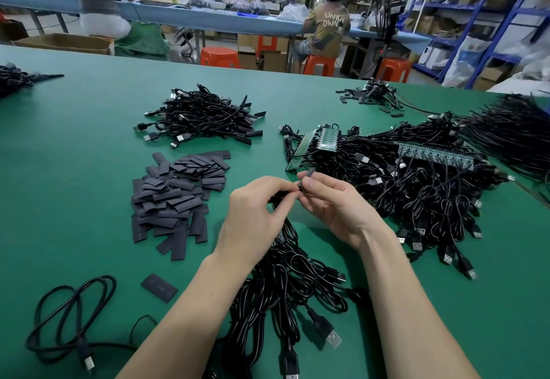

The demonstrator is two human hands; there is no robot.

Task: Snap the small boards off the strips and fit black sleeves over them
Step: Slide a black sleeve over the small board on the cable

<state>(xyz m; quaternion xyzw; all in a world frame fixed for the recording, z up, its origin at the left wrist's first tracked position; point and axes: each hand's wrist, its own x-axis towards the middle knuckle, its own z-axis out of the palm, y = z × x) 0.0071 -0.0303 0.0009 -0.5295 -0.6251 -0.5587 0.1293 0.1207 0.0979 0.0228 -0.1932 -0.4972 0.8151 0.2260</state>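
Note:
My right hand [336, 206] pinches a black sleeve [308, 176] between thumb and fingertips above the green table [74, 170]. My left hand [256, 212] meets it from the left and pinches a black cable [290, 229] whose small board is hidden between the fingers. A bundle of black USB cables hangs from my hands toward the near edge. Two green board strips [318, 143] [434, 155] with cables attached lie on the cable heap to the right. A pile of flat black sleeves [178, 191] lies left of my hands.
A heap of sleeved cables [199, 119] sits at the back middle. One loose sleeve [159, 287] and a loose cable [71, 319] lie near left. More cables spread at the far right [512, 131] and back right [375, 96]. Two people sit at a far bench.

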